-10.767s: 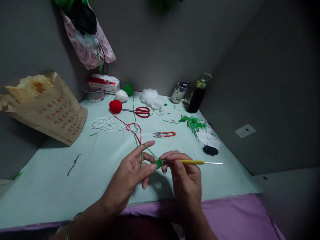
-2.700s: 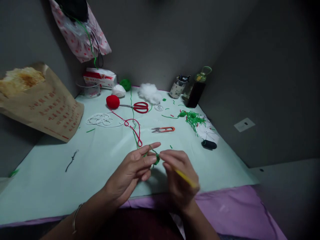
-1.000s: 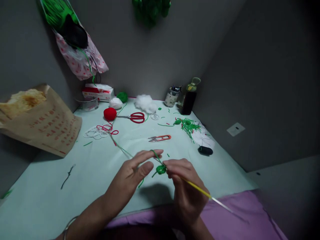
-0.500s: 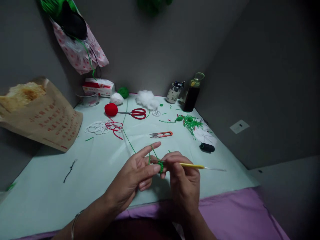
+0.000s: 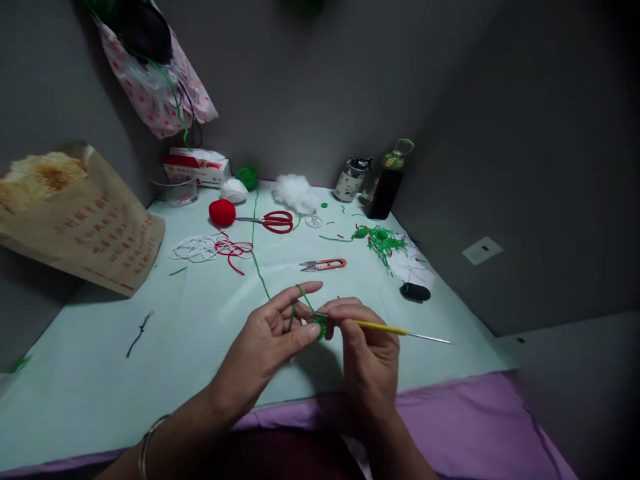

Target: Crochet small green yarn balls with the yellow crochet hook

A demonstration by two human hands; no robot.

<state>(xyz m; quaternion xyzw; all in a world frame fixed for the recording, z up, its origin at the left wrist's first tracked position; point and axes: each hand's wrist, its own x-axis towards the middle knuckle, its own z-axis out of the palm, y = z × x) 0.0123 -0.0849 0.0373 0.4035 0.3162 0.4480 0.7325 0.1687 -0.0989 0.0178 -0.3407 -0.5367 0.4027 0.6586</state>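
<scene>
My left hand (image 5: 265,343) pinches a small green crocheted piece (image 5: 321,327) between thumb and fingers, and green yarn (image 5: 261,275) loops over its raised index finger. The yarn runs back across the table to a green ball (image 5: 247,178). In my right hand (image 5: 367,353) is a crochet hook with a yellow handle (image 5: 383,327); its tip meets the green piece. Orange-handled thread snips (image 5: 324,265) lie just beyond my hands.
On the pale table (image 5: 200,373) are red scissors (image 5: 277,222), a red yarn ball (image 5: 222,213), white stuffing (image 5: 295,193), green scraps (image 5: 385,243) and a dark spool (image 5: 415,291). A paper bag (image 5: 110,233) stands left; a dark bottle (image 5: 386,190) stands at the back right.
The hook tip has drawn back to the right, nearer the green piece. My left hand's lower fingers have curled further behind it. The whole view has shifted slightly.
</scene>
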